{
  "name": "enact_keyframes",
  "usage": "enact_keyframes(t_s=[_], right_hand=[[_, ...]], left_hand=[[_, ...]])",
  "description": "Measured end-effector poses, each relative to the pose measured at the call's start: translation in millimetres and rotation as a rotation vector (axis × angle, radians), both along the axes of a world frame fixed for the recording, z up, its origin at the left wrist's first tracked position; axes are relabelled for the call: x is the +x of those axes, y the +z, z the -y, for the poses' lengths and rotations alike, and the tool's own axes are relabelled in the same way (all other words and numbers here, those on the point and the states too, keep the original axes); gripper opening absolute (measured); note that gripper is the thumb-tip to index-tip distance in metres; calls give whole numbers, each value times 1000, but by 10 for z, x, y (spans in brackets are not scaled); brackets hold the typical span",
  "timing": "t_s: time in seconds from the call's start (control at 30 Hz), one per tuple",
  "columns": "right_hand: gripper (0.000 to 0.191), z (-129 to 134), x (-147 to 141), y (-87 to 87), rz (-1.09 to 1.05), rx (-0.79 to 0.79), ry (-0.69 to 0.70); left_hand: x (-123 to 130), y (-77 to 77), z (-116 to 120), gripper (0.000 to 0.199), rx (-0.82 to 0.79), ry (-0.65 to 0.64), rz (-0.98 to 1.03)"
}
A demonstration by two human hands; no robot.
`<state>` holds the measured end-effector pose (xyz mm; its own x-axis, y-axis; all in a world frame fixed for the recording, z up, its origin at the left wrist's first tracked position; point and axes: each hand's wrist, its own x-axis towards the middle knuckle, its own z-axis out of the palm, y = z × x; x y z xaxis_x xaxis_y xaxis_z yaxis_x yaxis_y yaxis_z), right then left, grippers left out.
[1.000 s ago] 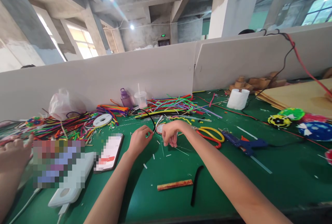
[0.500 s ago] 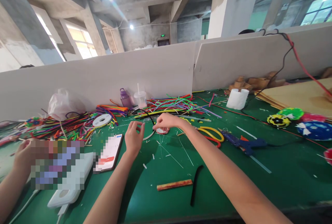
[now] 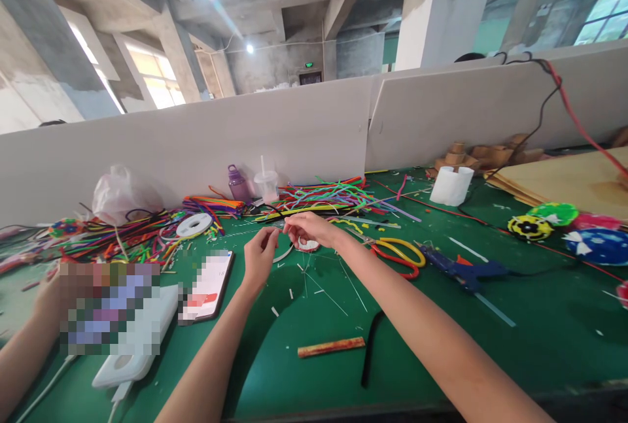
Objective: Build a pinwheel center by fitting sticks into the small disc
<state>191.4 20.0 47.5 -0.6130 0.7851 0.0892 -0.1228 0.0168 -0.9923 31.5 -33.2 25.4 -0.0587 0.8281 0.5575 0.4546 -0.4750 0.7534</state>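
My right hand (image 3: 309,230) is closed, its fingertips pinching a thin black pipe cleaner (image 3: 277,212) that sticks out to the upper left. Just left of it, my left hand (image 3: 260,254) has thumb and fingers pressed together; anything between them is too small to make out. The two sets of fingertips are close but apart. Beneath my right hand lies a small round white-and-red object (image 3: 307,247), partly hidden. Thin clear strands (image 3: 318,289) spread over the green table (image 3: 432,371) in front of my hands.
Scissors (image 3: 400,253) and a blue glue gun (image 3: 461,270) lie to the right. A brown stick (image 3: 331,347) and a black pipe cleaner (image 3: 371,351) are nearer. Colourful pipe cleaners (image 3: 324,197) pile behind. Left are a phone (image 3: 209,289), power bank (image 3: 137,344) and another person's hand (image 3: 52,292).
My right hand has shifted slightly left, its fingers curling, and the black pipe cleaner now shows less. My left hand has moved slightly right, closer to the right fingertips, its fingers drawn together.
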Motion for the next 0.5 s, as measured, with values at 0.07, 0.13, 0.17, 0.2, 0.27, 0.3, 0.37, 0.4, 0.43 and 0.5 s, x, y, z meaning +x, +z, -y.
enact_keyframes(t_s=[0.07, 0.13, 0.17, 0.2, 0.27, 0.3, 0.37, 0.4, 0.43, 0.5], right_hand=[[27, -10, -12, -11, -23, 24, -38], [27, -23, -19, -25, -45, 48, -66], [27, -28, -21, -30, -54, 56, -73], [27, -32, -22, -32, -61, 62, -77], [27, -32, -19, -26, -68, 71, -85], [27, -28, -17, -19, -69, 77, -88], [27, -17, -10, -2, -68, 87, -98], [27, -13, -7, 5, -67, 92, -104], [27, -11, -3, 11, -66, 99, -109], [27, -15, 3, 13, -62, 120, -117]], left_hand=[[0, -9, -6, 26, -10, -33, 28], [1, -18, -14, 26, -26, -63, 61], [2, -20, -17, 26, -38, -77, 79], [3, -20, -20, 26, -52, -92, 96], [4, -12, -24, 27, -83, -124, 128], [4, -5, -25, 27, -94, -138, 141], [4, 7, -26, 27, -108, -156, 158], [3, 11, -27, 27, -110, -160, 161], [2, 13, -29, 27, -112, -163, 162], [-2, 11, -34, 27, -114, -169, 160]])
